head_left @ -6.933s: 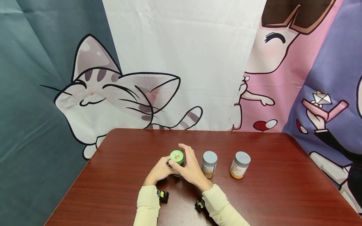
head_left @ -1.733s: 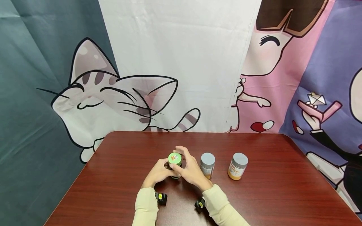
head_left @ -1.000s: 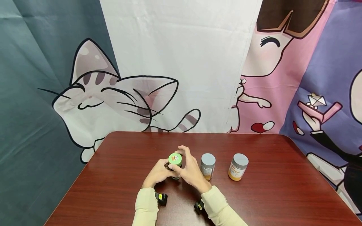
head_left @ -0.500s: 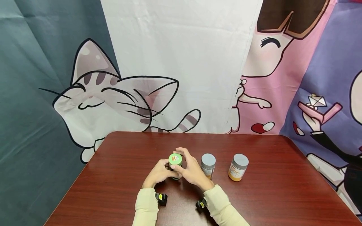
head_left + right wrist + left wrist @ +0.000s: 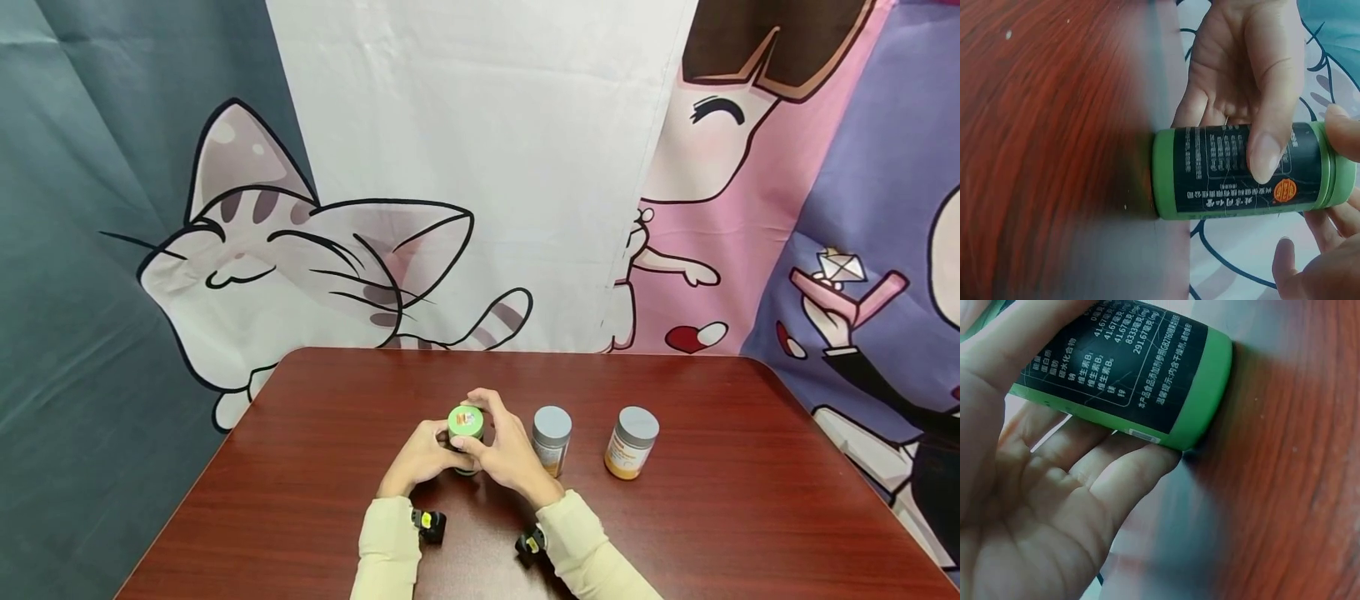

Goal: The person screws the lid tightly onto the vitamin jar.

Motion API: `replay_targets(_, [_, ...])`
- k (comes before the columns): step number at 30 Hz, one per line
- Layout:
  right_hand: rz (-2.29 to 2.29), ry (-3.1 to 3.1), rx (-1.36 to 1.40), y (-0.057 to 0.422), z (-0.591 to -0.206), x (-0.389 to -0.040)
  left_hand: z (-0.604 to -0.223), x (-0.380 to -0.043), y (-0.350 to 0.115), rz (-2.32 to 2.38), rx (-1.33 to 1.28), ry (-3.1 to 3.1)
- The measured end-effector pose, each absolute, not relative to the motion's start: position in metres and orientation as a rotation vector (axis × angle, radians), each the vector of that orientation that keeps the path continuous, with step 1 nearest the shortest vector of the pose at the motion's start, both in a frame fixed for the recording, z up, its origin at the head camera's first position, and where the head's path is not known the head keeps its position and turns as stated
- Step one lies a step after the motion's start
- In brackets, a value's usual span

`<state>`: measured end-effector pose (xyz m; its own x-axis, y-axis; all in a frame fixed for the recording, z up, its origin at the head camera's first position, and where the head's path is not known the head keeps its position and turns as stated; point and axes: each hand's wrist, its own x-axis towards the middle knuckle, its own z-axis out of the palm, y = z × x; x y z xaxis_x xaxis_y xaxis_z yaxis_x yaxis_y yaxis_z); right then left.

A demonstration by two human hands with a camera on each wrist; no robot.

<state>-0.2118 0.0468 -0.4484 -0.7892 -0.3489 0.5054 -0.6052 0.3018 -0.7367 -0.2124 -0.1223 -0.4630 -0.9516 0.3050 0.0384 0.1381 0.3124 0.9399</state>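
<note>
A small green supplement bottle (image 5: 1241, 169) with a black label stands upright on the table, its green lid (image 5: 466, 420) on top. My left hand (image 5: 422, 458) grips the bottle's body; its thumb lies across the label and its fingers go round the far side. In the left wrist view the left hand's fingers (image 5: 1129, 475) support the bottle low down, near its green base. My right hand (image 5: 510, 450) is at the lid, its thumb on the near side and its fingers round the far side. The right thumb (image 5: 1342, 132) presses on the lid's side in the right wrist view.
Right of the hands stands a grey-lidded jar (image 5: 552, 427). Another grey-lidded jar (image 5: 632, 443), with a white and orange label, is farther right. The dark red wooden table (image 5: 300, 500) ends at a printed curtain (image 5: 487, 167) behind. Both wrists wear small black cameras.
The right hand's fingers have shifted slightly back and forth about the lid. The left hand keeps its grip, and bottle and jars stay in place on the table.
</note>
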Motion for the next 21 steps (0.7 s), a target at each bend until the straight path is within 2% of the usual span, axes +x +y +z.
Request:
replay_targets(9, [1.473,-2.347,0.862,0.045,-0.449,-0.208,-0.436,-0.198,-0.120,1.666,0.408,2.448])
replay_targets(16, [1.472,-2.357,0.926,0.048,-0.446,-0.209,-0.465,-0.216,-0.123,1.647,0.430,2.479])
replay_targets(21, [1.467,-2.344,0.932,0.048,-0.450,-0.211,-0.449,-0.208,-0.121,1.657,0.441,2.444])
